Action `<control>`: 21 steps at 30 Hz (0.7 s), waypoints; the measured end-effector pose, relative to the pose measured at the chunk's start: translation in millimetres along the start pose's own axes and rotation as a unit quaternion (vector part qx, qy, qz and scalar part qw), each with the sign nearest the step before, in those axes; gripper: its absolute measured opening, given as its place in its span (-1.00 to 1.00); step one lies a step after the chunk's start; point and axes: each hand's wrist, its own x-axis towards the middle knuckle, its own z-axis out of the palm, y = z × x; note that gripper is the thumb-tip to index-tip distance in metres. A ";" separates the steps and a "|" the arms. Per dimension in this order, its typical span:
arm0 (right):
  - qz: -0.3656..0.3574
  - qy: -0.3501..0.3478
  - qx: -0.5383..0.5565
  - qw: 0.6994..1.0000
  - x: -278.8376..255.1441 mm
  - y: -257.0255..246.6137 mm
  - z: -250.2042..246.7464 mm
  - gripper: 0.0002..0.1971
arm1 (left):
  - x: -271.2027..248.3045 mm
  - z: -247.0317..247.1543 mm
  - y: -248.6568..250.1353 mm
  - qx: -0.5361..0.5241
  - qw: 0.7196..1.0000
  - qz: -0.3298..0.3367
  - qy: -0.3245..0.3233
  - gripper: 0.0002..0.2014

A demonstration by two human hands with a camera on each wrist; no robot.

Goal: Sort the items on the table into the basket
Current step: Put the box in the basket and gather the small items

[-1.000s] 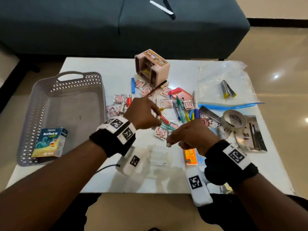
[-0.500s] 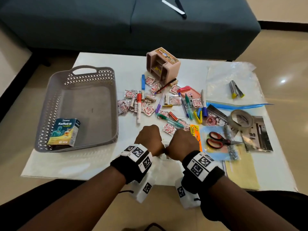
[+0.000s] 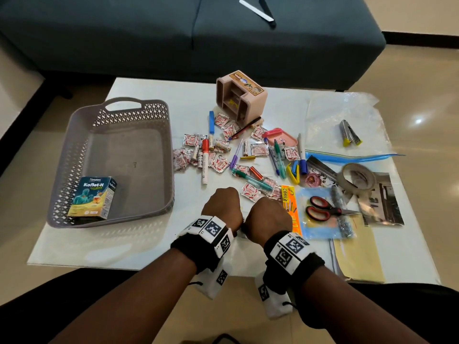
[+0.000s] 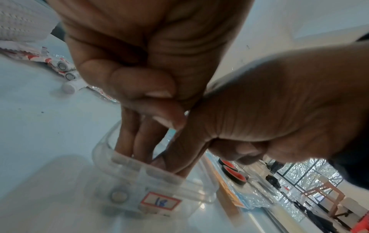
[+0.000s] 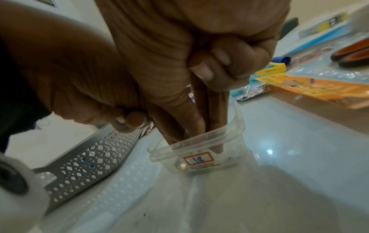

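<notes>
Found the table [image 3: 129, 244] littered across its middle and right; placed the basket [image 3: 149, 112] on its left side, with nothing in it but one box [image 3: 93, 199] in the near corner; counted the pile [image 3: 205, 160] of sachets, pens and batteries as unsorted, well apart from the basket; saw both hands drawn back from that pile, where they had been half a second or so earlier, to the near edge; put the left hand [image 3: 223, 204] and right hand [image 3: 269, 217] knuckles-up and touching, over a small clear tub [image 4: 159, 189]; made out from the wrist views straight fingers [image 4: 139, 141] of the left reaching down into the tub, with the thumb curled against the forefinger; made out two right fingers [image 5: 199, 123] inside it likewise, the rest folded; could not tell whether either hand had hold of anything; judged that small pieces were being gathered into the tub first, so the basket had gained nothing and nearly all the sorting remained.
</notes>
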 end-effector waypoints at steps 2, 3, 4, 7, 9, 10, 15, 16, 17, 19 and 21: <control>0.006 -0.013 0.015 1.000 6.0 1.8 4.2 -0.55 | 0.4 -5.5 -3.1 0.001 1.000 -0.006 0.005 -0.75; 0.007 -0.017 0.022 1.000 8.6 2.4 5.1 -0.57 | 0.9 -7.7 -5.0 0.001 1.000 -0.010 0.011 -0.76; 0.007 -0.015 0.027 0.999 10.9 3.0 5.4 -0.60 | 0.9 -9.2 -5.9 0.001 1.000 -0.013 0.015 -0.77; -0.004 0.002 0.007 1.000 16.7 2.0 2.6 -0.62 | -1.1 -7.0 -3.7 0.000 1.000 -0.004 0.004 -0.79; -0.005 0.010 -0.004 1.000 21.7 1.7 -0.7 -0.63 | -1.0 -3.7 -1.0 0.000 1.000 0.006 -0.004 -0.85; -0.004 0.012 -0.005 1.000 23.8 2.2 -1.4 -0.64 | -1.0 -2.2 0.2 0.001 1.000 0.009 -0.005 -0.87; -0.028 0.025 -0.034 0.999 30.2 2.5 -13.1 -0.66 | 7.4 -6.6 -4.8 0.002 1.000 0.019 0.008 -0.80; -0.029 0.043 -0.029 0.998 36.0 2.4 -20.5 -0.68 | 11.6 -10.6 -7.4 -0.008 1.000 0.018 0.015 -0.77; -0.033 0.066 -0.025 0.997 43.2 1.6 -31.0 -0.69 | 16.8 -16.3 -9.6 -0.025 0.999 0.016 0.027 -0.76; -0.037 0.109 -0.032 0.993 58.9 -0.5 -56.1 -0.72 | 28.2 -30.3 -14.2 -0.056 0.997 0.007 0.055 -0.78; -0.042 0.119 -0.060 0.990 71.5 -5.4 -79.3 -0.79 | 42.6 -44.9 -17.9 -0.068 0.994 0.004 0.087 -0.80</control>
